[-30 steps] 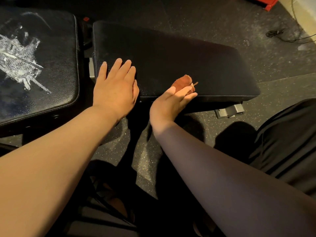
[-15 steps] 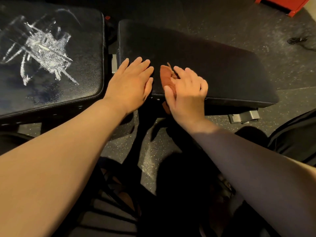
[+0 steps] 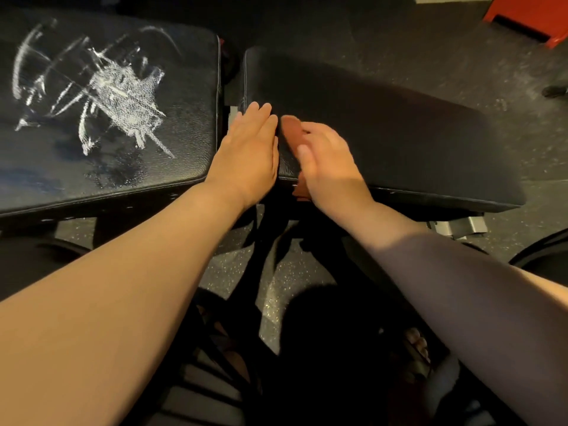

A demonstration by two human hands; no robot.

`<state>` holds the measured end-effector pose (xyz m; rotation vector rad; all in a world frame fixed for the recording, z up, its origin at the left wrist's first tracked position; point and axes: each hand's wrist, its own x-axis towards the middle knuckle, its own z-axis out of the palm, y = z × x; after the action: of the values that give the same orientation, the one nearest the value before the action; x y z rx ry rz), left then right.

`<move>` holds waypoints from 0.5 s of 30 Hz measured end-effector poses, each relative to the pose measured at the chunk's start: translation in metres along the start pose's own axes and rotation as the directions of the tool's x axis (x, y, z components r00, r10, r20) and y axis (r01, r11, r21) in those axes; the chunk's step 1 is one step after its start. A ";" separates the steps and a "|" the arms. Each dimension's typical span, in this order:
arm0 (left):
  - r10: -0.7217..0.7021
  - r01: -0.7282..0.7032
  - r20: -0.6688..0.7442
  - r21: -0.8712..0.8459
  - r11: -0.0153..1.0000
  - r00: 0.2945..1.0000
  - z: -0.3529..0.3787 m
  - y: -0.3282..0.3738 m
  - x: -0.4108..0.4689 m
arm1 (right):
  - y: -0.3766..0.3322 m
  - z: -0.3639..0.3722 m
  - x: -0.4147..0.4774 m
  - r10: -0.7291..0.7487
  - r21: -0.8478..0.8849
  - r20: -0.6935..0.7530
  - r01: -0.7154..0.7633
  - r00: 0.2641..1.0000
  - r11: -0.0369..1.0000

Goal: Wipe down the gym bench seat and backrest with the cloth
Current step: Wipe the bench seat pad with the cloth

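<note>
The black seat pad (image 3: 384, 124) lies to the right, the black backrest pad (image 3: 107, 103) to the left with white cracked wear marks. My left hand (image 3: 249, 152) rests flat on the seat's near left corner, fingers straight. My right hand (image 3: 325, 161) sits just beside it and presses a reddish-brown cloth (image 3: 292, 130) onto the seat. Its fingers curl over the cloth, and the thumb lies along the cloth's near side. A bit of cloth hangs over the seat's front edge. Most of the cloth is hidden under the hand.
A narrow gap with the bench frame (image 3: 229, 87) separates the two pads. A grey metal bracket (image 3: 461, 229) shows under the seat's right end. A red object (image 3: 528, 16) stands on the dark rubber floor at the far right. My feet are below.
My right hand with the cloth has slid left along the seat, ending close beside my left hand. The left hand stays planted on the seat corner. The view shifted left.
</note>
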<state>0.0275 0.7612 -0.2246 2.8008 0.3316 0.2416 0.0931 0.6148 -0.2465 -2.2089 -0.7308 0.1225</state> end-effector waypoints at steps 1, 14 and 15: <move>-0.030 0.030 -0.005 -0.010 1.000 1.000 -0.003 0.002 0.000 | 0.007 -0.007 0.003 0.085 0.056 -0.081 -0.080 0.993 0.995; -0.208 0.207 0.013 -0.156 0.966 0.978 -0.003 0.007 -0.011 | -0.029 0.009 0.063 0.071 -0.069 0.069 -0.066 0.995 0.995; -0.202 0.203 0.023 -0.153 0.967 0.979 -0.003 0.007 -0.010 | -0.031 0.012 0.060 0.059 -0.056 0.094 -0.053 0.994 0.997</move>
<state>0.0186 0.7535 -0.2204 2.5911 0.5687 0.2001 0.1249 0.6709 -0.2238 -2.2878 -0.7321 0.2415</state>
